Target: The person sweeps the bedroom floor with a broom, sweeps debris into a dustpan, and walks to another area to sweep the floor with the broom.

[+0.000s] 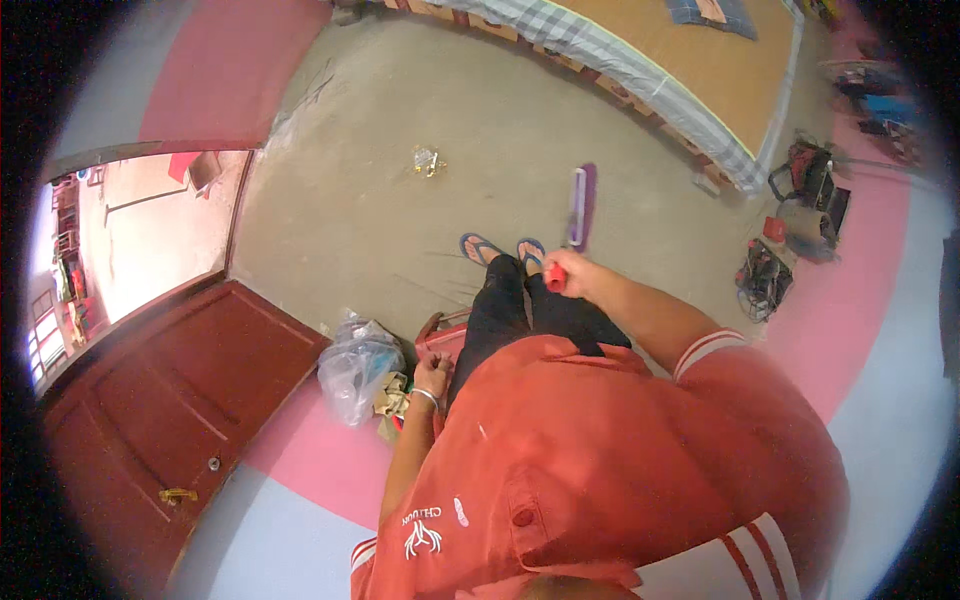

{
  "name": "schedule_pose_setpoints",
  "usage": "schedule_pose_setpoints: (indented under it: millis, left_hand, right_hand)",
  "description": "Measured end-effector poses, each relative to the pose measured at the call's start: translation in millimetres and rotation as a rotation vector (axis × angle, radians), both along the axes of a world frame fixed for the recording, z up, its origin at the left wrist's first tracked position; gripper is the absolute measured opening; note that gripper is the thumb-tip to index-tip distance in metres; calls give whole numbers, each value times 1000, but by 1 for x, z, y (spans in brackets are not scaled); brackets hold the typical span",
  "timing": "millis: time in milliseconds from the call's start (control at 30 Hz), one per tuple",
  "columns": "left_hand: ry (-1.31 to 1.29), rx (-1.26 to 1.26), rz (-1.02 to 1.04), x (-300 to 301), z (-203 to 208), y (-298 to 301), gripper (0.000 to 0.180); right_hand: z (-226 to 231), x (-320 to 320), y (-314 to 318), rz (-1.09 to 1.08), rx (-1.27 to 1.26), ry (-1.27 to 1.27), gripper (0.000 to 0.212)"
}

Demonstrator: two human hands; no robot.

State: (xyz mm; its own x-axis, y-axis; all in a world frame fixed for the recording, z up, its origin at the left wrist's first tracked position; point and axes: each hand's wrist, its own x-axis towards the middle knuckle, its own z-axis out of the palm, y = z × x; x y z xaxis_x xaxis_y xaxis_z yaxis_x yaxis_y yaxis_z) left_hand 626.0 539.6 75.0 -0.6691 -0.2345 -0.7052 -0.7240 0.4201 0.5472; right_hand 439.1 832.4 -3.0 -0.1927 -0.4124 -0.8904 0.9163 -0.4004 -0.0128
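Note:
My right hand (565, 273) is closed around the red grip (556, 279) of a broom. The broom's purple and white head (578, 207) rests on the floor just ahead of my feet, to the right. My left hand (432, 374), with a bracelet at the wrist, hangs by my left thigh, its fingers loosely bent and apart, with nothing visible in them. Close to it are a red plastic stool or chair (440, 338), partly hidden by my leg, and crumpled brown paper (392, 396). Further ahead on the floor lies a small heap of litter (427, 162).
A clear plastic bag (352, 370) stands left of the stool, near an open reddish-brown door (190, 400). A bed (700, 70) fills the far right. Bags and dark items (808, 215) lie along the right wall. My sandalled feet (482, 248) stand on the concrete floor.

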Motion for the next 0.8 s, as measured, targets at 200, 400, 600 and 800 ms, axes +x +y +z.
schedule_pose_setpoints:
  millis: [200,400,600,800]
  left_hand:
    - [-248,318,247,53,-10,-42,13]
    - [-357,84,296,33,0,-66,8]
    - [-29,193,461,-21,-13,-68,15]
    - [-99,280,544,-19,-16,-56,15]
  right_hand:
    - [-13,-18,-116,226,-15,14,14]
    - [-27,-71,-178,353,-305,228,20]
    - [80,-75,-166,449,-339,7,20]
    - [133,-81,-181,823,-263,-91,20]
